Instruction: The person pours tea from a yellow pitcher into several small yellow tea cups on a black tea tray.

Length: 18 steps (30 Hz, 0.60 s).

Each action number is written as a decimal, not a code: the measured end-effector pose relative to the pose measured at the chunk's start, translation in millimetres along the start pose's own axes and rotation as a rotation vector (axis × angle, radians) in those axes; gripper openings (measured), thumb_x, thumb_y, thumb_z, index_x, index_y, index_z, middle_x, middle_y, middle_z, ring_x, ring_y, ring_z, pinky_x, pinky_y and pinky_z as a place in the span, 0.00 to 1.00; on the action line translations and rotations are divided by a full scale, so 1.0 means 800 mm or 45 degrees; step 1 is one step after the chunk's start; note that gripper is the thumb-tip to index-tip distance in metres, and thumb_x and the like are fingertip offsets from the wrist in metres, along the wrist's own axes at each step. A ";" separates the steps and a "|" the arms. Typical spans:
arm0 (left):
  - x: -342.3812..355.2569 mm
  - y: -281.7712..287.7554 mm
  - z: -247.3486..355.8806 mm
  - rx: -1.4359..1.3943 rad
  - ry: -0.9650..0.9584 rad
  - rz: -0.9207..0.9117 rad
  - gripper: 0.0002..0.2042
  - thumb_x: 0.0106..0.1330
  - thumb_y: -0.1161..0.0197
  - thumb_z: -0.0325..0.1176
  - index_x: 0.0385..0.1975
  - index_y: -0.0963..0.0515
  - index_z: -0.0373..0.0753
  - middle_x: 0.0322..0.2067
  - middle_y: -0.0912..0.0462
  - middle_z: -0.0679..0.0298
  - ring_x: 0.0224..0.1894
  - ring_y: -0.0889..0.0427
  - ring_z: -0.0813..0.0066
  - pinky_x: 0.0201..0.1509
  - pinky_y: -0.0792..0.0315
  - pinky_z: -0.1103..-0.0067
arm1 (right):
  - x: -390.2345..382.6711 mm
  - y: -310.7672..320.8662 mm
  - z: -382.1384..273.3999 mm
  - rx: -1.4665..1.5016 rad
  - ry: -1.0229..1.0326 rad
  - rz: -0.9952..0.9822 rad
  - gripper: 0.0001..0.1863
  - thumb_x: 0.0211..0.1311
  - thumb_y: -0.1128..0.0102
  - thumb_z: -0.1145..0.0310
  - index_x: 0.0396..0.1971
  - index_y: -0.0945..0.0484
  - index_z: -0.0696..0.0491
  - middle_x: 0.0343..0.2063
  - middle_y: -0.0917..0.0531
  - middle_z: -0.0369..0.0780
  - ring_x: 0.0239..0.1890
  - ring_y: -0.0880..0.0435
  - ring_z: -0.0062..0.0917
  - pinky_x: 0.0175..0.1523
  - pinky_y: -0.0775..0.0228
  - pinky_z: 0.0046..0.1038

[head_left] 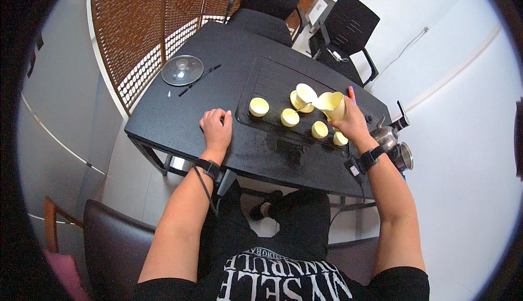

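My right hand point(351, 121) is closed round a pale yellow pitcher point(332, 105), tilted to the left. From its spout a thin stream of liquid falls toward a small yellow cup point(290, 118). Behind that cup stand a yellow lidded-bowl body point(306, 93) and a yellow saucer point(294, 100), partly overlapping. Another yellow cup point(259, 107) sits further left. Two more cups, one in front of the pitcher point(320, 130) and one partly behind my right hand point(340, 139), line the tray. My left hand point(216, 129) rests on the table left of the tray, fingers loosely curled, with nothing visible in them.
The black tea tray point(272, 72) is set in a dark table point(180, 116) and looks wet in front. A glass lid point(182, 71) and a thin black stick point(200, 80) lie far left. A steel kettle point(385, 136) and steel pot point(404, 157) stand right. Chairs point(346, 23) are behind.
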<state>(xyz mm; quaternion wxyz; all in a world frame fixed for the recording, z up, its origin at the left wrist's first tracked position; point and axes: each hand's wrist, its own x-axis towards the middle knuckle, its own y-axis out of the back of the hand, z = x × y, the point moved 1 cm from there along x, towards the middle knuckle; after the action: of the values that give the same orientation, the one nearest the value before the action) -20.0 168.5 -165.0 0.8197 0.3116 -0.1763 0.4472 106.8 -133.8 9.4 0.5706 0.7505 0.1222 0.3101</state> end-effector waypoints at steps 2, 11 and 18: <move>0.000 0.000 -0.001 -0.004 0.005 -0.006 0.10 0.58 0.41 0.35 0.18 0.30 0.39 0.24 0.26 0.63 0.35 0.28 0.61 0.44 0.40 0.67 | 0.000 0.000 0.000 0.001 0.020 0.021 0.38 0.33 0.28 0.69 0.52 0.33 0.54 0.45 0.24 0.47 0.51 0.27 0.41 0.55 0.35 0.35; 0.001 0.001 -0.003 0.009 -0.009 -0.001 0.10 0.58 0.41 0.35 0.18 0.30 0.39 0.24 0.26 0.63 0.35 0.28 0.61 0.44 0.40 0.67 | 0.002 0.006 -0.004 -0.002 0.025 0.043 0.39 0.32 0.27 0.69 0.52 0.33 0.53 0.46 0.25 0.47 0.51 0.28 0.41 0.56 0.35 0.34; 0.001 0.002 0.000 -0.009 -0.008 0.012 0.10 0.58 0.42 0.35 0.18 0.30 0.39 0.23 0.26 0.64 0.35 0.28 0.61 0.44 0.40 0.67 | 0.002 0.009 -0.001 -0.045 0.039 0.052 0.40 0.32 0.28 0.69 0.53 0.34 0.53 0.45 0.24 0.46 0.51 0.27 0.40 0.55 0.35 0.34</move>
<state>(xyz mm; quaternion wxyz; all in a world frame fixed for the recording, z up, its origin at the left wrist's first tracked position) -20.8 169.6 -163.8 0.8180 0.3093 -0.1819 0.4496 106.4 -134.7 16.4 0.5755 0.7378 0.1100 0.3352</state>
